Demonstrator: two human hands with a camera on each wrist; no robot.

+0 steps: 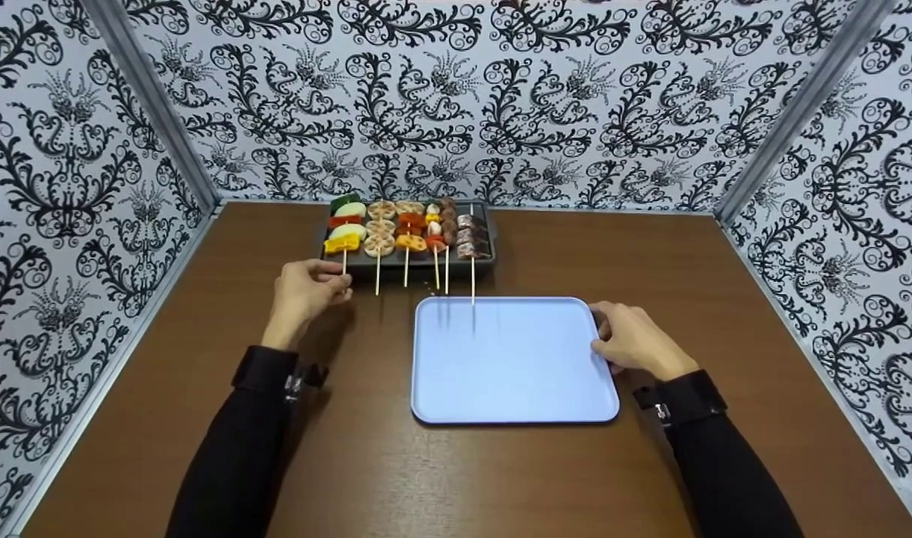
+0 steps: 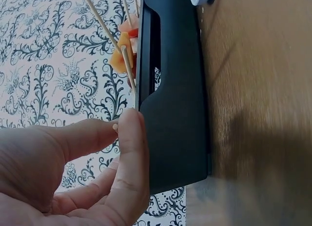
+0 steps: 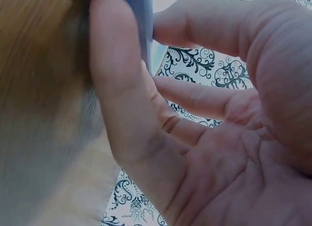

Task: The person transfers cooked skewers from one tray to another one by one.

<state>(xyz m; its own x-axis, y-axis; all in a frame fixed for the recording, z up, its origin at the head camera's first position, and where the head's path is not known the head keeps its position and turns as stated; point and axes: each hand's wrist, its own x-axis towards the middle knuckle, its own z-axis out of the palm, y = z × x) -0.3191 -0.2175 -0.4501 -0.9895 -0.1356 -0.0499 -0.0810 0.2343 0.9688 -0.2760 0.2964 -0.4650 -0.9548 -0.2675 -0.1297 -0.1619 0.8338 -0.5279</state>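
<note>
My left hand is at the front left corner of a dark grill pan. Its thumb and fingers pinch the bare stick end of the leftmost vegetable skewer, which carries yellow, red, white and green pieces. In the left wrist view, the stick's tip shows between the thumb and a fingertip, right by the pan. My right hand grips the right edge of a pale blue tray, thumb on top and fingers at the side. That tray's rim shows between thumb and fingers in the right wrist view.
More skewers lie across the pan: sliced round pieces, mixed vegetables, brown balls and dark-skinned chunks. Their sticks overhang its front, the rightmost reaching the tray's far rim. Patterned walls enclose the brown table.
</note>
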